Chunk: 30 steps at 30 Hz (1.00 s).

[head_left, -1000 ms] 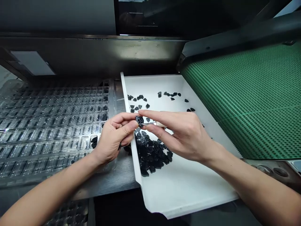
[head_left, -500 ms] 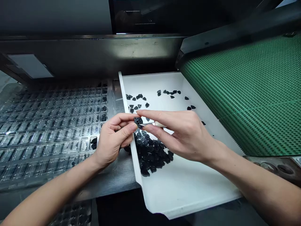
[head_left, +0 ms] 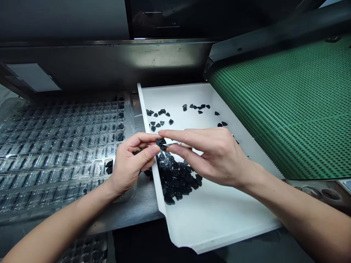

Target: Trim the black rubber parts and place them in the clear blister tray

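My left hand (head_left: pixel 131 160) pinches a small black rubber part (head_left: pixel 161 142) between thumb and forefinger, over the left wall of a white tray (head_left: pixel 214 215). My right hand (head_left: pixel 216 153) grips a thin pale tool (head_left: pixel 178 145) whose tip touches that part. Below both hands a heap of the same black parts (head_left: pixel 177 175) lies in the tray. More black parts (head_left: pixel 160 117) are scattered toward its back.
A clear blister tray (head_left: pixel 55 146) with many pockets lies to the left, with a few black parts in its right columns. A green textured conveyor belt (head_left: pixel 287 109) slopes up on the right. Dark machine housing (head_left: pixel 109 65) stands behind.
Both hands stay together at the black part. The view has shifted slightly, and the hands sit a little lower and to the left.
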Tool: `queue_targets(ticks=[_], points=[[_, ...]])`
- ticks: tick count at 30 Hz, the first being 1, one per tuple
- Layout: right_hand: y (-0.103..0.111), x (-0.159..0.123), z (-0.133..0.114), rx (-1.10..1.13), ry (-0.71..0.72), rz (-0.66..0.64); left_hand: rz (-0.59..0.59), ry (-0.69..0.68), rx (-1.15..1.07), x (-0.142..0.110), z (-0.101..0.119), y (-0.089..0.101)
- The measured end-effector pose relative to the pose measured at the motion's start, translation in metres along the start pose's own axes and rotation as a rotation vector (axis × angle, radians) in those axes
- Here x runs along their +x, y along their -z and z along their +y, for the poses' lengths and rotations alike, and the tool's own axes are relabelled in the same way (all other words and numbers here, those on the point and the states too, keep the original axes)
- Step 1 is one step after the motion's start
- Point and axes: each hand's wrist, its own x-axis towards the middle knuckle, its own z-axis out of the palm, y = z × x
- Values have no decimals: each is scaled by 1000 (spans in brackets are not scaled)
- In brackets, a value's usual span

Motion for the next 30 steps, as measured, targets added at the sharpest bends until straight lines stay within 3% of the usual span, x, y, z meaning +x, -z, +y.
queue_targets(ticks=[30], points=[[4, -1, -1, 45, -25, -38, -8, 37, -27, 1, 1, 1]])
